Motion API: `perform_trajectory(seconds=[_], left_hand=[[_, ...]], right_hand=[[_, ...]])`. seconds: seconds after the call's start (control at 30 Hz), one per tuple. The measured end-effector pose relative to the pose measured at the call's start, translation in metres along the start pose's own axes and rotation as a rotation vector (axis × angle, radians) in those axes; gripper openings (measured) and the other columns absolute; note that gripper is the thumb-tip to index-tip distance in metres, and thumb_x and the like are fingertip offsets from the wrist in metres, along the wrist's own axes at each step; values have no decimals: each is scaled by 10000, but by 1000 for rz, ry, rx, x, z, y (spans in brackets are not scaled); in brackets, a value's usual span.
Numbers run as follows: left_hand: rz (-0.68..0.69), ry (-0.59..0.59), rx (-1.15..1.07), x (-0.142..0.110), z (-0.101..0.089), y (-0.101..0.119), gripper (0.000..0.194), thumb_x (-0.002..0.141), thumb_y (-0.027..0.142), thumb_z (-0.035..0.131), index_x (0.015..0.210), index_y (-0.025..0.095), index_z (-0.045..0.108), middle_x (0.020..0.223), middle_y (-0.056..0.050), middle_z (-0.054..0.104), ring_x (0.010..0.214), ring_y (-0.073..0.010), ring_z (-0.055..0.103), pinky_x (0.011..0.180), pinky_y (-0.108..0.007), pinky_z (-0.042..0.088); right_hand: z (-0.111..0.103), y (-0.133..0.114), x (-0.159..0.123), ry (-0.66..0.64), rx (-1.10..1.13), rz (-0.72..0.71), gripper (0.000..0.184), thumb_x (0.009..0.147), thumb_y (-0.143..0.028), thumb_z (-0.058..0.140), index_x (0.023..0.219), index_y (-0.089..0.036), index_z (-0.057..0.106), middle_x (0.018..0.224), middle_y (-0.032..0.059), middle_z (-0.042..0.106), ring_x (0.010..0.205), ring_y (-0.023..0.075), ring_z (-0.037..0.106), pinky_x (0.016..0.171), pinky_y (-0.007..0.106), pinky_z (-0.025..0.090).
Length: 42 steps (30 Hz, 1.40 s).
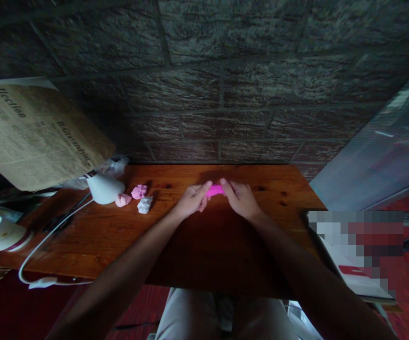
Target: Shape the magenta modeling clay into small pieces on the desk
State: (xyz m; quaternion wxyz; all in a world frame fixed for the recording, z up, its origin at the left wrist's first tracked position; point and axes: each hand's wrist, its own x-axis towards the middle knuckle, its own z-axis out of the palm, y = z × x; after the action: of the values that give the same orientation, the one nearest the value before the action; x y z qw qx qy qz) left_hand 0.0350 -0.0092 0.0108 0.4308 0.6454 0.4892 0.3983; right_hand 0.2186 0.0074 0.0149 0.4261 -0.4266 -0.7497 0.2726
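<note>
Between both hands, above the wooden table (176, 236), is a bright pink piece of what looks like modelling clay (215, 190). My left hand (192, 199) grips its left end, thumb on top and fingers curled beneath. On the other end, my right hand (240, 196) is closed with its thumb pressed on the pink piece. Part of the piece is hidden by the fingers. Off to the left on the table sit a pink crumpled lump (139, 191), a paler pink lump (122, 200) and a white lump (145, 205), apart from the hands.
A lamp with a newsprint-patterned shade (37, 137) and white base (105, 189) stands at the left. Its white cord (45, 236) runs over the front edge. A paper cup (2, 233) is at far left. A brick wall (197, 94) rises behind the table.
</note>
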Motion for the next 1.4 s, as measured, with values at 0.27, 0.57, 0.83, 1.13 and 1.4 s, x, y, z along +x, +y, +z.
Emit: perform_trajectory(seconds=[0.27,0.57,0.83,1.13,1.4], left_hand=[[-147,-53,-288,7,6,-3,855,890,884,143,616,193,565,358,7,437,315,-100,348,387,-262,229],[-91,-126,-547,7,5,-1,707,829,872,493,610,200,501,386,72,348,350,-67,276,415,-245,218],[79,-11,-522,7,2,-5,687,834,746,655,497,192,429,352,83,300,361,-50,284,456,-245,223],[34,-119,-634,7,5,-3,652,829,746,660,552,188,467,404,77,349,377,-57,289,441,-240,211],[165,49,-538,4,5,-4,610,868,679,673,586,184,455,459,80,351,446,-59,302,493,-246,253]], right_hand=[[1,-2,1,125,19,24,672,959,-773,318,555,-251,447,518,15,487,518,176,516,575,324,374],[11,4,-1,185,58,127,711,953,-781,310,535,-242,511,506,33,553,523,186,579,565,307,411],[18,0,-5,172,118,163,686,942,-759,343,535,-238,528,516,35,594,541,184,620,582,296,422],[22,9,-3,140,279,316,775,824,-915,349,580,-222,596,528,44,585,545,191,600,527,296,401],[31,-3,-5,61,518,460,750,738,-950,454,495,-241,495,406,-23,408,385,120,387,438,289,314]])
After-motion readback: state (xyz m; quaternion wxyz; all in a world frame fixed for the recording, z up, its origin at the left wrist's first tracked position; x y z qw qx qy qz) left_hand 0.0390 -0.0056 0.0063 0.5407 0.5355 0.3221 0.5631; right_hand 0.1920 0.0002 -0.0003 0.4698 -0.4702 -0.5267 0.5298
